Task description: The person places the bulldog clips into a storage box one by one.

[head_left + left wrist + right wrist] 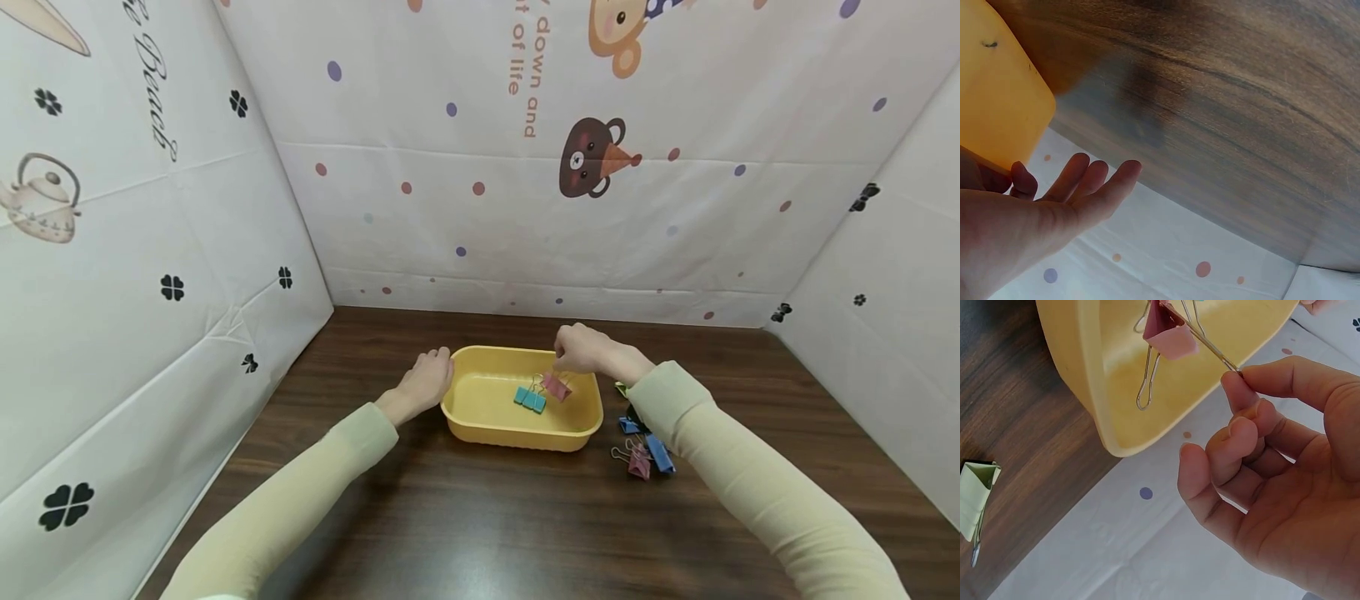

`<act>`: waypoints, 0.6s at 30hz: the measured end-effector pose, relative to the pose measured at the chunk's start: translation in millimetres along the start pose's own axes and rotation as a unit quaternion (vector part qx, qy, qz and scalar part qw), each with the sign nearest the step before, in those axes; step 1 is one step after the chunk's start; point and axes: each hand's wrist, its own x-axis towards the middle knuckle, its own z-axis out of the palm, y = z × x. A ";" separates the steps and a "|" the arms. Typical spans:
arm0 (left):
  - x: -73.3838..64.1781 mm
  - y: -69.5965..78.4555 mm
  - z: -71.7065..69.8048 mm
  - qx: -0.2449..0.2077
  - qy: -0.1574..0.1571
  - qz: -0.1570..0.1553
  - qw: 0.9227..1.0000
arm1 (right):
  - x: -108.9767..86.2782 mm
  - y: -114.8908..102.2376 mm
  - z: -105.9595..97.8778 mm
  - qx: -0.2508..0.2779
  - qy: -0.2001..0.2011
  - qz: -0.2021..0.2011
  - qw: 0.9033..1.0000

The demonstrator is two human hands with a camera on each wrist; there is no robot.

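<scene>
Pink binder clip [1172,340] hangs from the right hand [581,348], one wire handle pinched between thumb and forefinger, over the inside of a yellow tray [517,438]. It looks light and stiff, unlikely to break; the thin wire is probably smooth and apt to swivel, so the loop's end suits a light pinch, while the flat pink sides should give a steadier hold. The right hand points down over the tray's right end, its other fingers loosely bent and holding nothing. The left hand [427,377] appears to pinch the tray's left rim, with three fingers stretched out free. Both forearms reach forward in pale sleeves [347,446]. Beside the pink clip, inside the tray, is a turquoise clip [529,400]; whether they touch is unclear. Right of the tray, the dark wooden table [480,533] holds more clips: pink, blue [660,454] and green [974,500].
</scene>
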 end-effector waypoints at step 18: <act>-0.8 -0.4 -1.2 -0.004 -0.008 -0.006 1.000 | 2.3 -3.1 1.3 -0.011 -0.014 0.018 1.000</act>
